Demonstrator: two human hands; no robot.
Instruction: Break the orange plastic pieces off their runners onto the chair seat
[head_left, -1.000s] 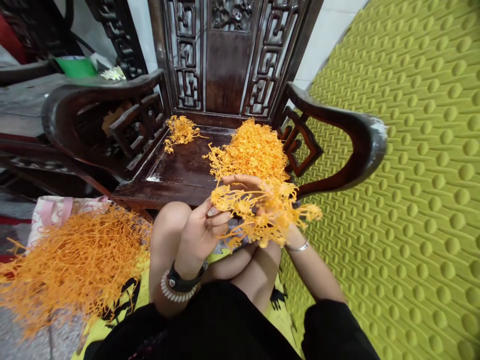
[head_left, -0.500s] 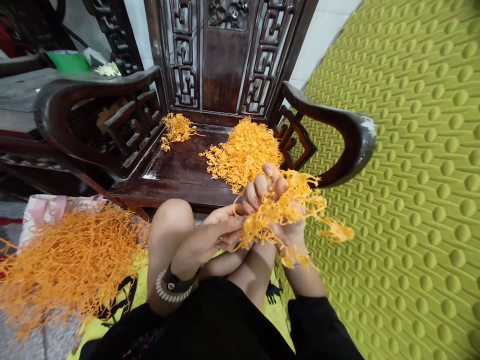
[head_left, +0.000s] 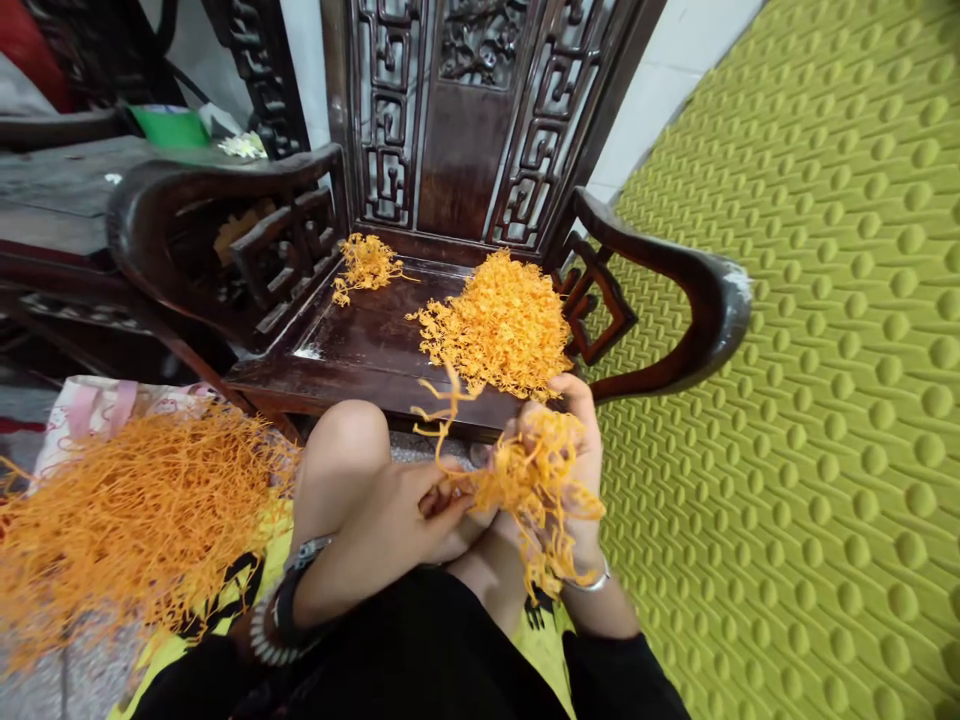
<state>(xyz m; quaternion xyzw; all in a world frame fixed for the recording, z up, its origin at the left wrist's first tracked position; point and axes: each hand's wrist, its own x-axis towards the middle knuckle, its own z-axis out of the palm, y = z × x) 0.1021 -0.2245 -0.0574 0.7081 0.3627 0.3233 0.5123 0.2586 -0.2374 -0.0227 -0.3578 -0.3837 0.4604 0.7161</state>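
My right hand is closed around a loose, curly clump of orange cordyceps, and its ends hang down over the palm and wrist. Close beside it, on the left, my left hand has its fingers curled in a pinch at the clump's edge. A branching cordyceps strand rises from those fingertips. Beyond both hands, a big pile of short curly cordyceps pieces lies on the dark wooden chair seat. A smaller bunch sits at the seat's back left.
On my left, a large heap of long orange strands lies by a white bag with pink handles. Carved armrests flank the seat. A green bowl stands on a side table. Textured yellow-green padding covers the right side.
Both hands have come lower and nearer to my body. My left hand has turned over and drawn slightly away, with a strand now standing up from its fingers. The view has shifted slightly.
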